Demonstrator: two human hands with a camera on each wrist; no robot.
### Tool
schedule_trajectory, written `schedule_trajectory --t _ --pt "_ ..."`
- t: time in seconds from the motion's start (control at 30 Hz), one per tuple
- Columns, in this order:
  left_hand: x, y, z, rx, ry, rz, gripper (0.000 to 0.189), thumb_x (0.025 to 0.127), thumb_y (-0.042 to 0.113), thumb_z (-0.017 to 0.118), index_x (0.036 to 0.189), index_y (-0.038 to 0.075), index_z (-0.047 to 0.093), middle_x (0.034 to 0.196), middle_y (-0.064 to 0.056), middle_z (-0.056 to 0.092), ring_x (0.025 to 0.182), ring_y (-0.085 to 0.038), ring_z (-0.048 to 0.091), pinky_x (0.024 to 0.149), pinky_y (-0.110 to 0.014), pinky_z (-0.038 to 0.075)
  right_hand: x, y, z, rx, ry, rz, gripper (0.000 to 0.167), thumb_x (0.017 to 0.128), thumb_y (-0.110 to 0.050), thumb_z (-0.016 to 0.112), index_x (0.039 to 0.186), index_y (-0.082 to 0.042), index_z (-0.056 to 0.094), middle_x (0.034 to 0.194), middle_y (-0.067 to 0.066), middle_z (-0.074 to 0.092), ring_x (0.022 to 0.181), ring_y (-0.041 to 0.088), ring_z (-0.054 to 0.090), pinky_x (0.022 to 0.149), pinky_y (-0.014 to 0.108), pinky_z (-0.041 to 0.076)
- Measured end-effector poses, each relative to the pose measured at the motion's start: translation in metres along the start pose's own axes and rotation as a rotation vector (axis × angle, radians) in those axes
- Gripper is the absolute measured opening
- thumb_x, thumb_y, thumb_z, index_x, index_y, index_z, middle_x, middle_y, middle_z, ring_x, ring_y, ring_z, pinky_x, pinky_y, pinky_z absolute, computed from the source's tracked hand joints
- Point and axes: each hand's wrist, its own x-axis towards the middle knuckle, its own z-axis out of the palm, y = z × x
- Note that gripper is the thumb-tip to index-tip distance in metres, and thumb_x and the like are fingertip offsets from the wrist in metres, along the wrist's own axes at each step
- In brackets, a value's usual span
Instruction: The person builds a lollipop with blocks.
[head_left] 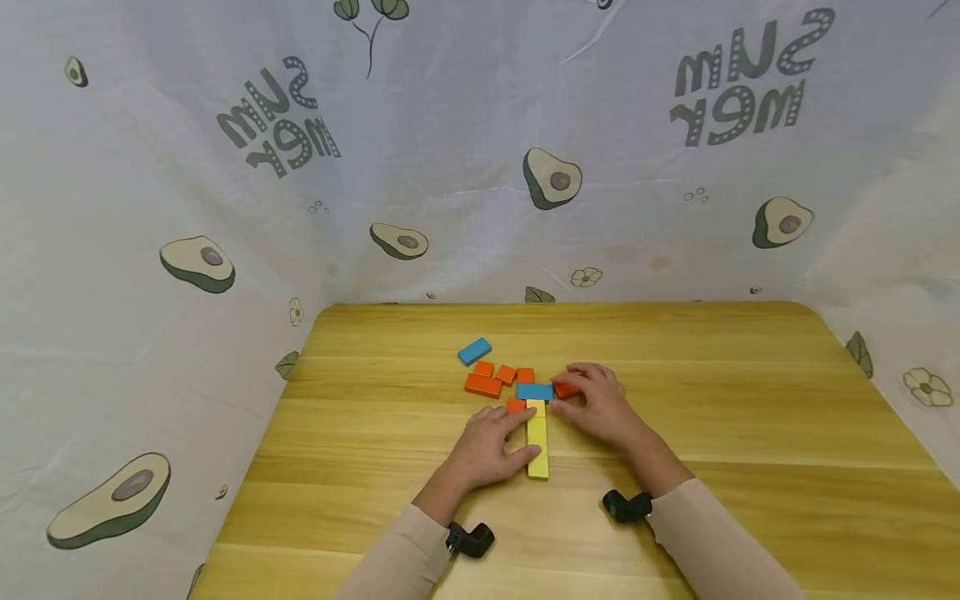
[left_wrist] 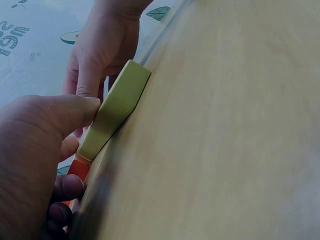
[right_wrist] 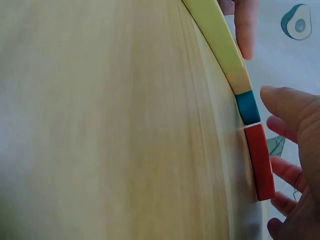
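Two yellow blocks lie end to end in the head view, a long one (head_left: 537, 450) and a short one (head_left: 537, 406). My left hand (head_left: 487, 447) reaches them from the left: its index fingertip is on the short block and its thumb touches the long block's side (left_wrist: 117, 102). A blue block (head_left: 534, 392) lies crosswise at their far end. Around its right end curves my right hand (head_left: 600, 406), the thumb near the blue block (right_wrist: 248, 107) and the other fingers beside a red block (right_wrist: 260, 162). That red block is partly hidden in the head view.
Left of the blue block lie several orange-red blocks, among them a longer one (head_left: 483, 385) and a small one (head_left: 506, 375). Another blue block (head_left: 475, 351) lies farther back. A patterned cloth (head_left: 480, 167) hangs behind the wooden table (head_left: 712, 358).
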Motion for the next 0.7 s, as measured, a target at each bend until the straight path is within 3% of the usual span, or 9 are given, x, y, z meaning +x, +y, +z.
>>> schedule_trajectory --t 0.7 --pt "0.000 -0.004 0.004 -0.002 0.015 0.011 0.058 0.098 0.054 0.058 0.150 0.029 0.054 0.122 -0.001 0.068 0.103 -0.016 0.057 0.099 -0.038 0.047 0.014 0.002 0.004 0.015 -0.030 0.016 0.029 0.095 -0.035 0.073 0.119 -0.019 0.075 0.142 0.017 0.056 0.137 0.048 0.037 0.103 0.074 0.027"
